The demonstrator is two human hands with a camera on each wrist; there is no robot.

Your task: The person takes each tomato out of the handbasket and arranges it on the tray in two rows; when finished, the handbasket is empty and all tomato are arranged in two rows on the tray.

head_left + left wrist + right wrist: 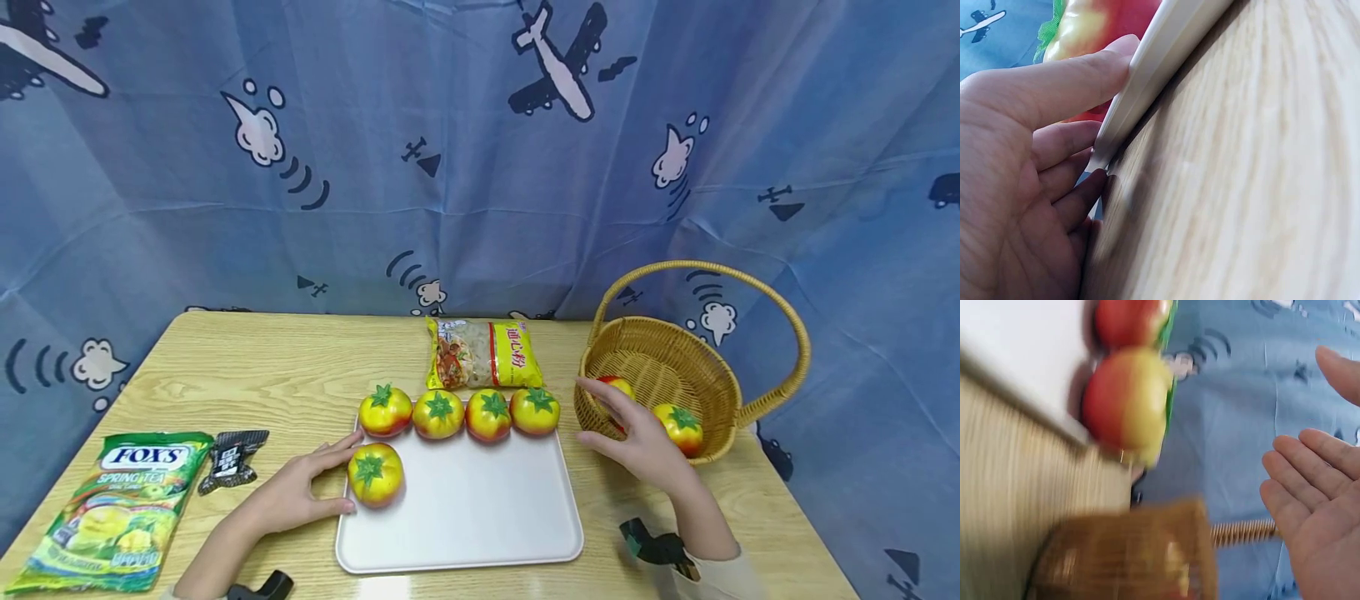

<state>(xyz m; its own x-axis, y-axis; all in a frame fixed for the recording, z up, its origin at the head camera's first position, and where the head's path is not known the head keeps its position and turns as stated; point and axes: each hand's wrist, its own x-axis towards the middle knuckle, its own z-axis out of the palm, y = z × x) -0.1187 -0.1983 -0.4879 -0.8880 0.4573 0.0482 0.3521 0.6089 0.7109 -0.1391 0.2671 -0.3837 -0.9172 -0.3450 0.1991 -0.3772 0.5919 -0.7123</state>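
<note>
A white tray point(480, 508) holds several yellow-red fruits with green star-shaped tops. A row of them lines its far edge, and a single fruit point(376, 475) sits near the left edge. My left hand point(300, 492) is at the tray's left edge, fingers spread; in the left wrist view its thumb and fingertips touch the rim point(1141, 81). My right hand point(637, 433) holds nothing and is over the near left side of a wicker basket point(652, 350). Inside the basket is a fruit point(678, 427), with another partly hidden behind my right hand.
A yellow food packet point(485, 354) lies behind the tray. At the left are a green candy bag point(120, 508) and a small black wrapped packet point(231, 460). The basket's tall handle point(697, 265) arches up at the right. A blue printed curtain point(480, 167) hangs behind the table.
</note>
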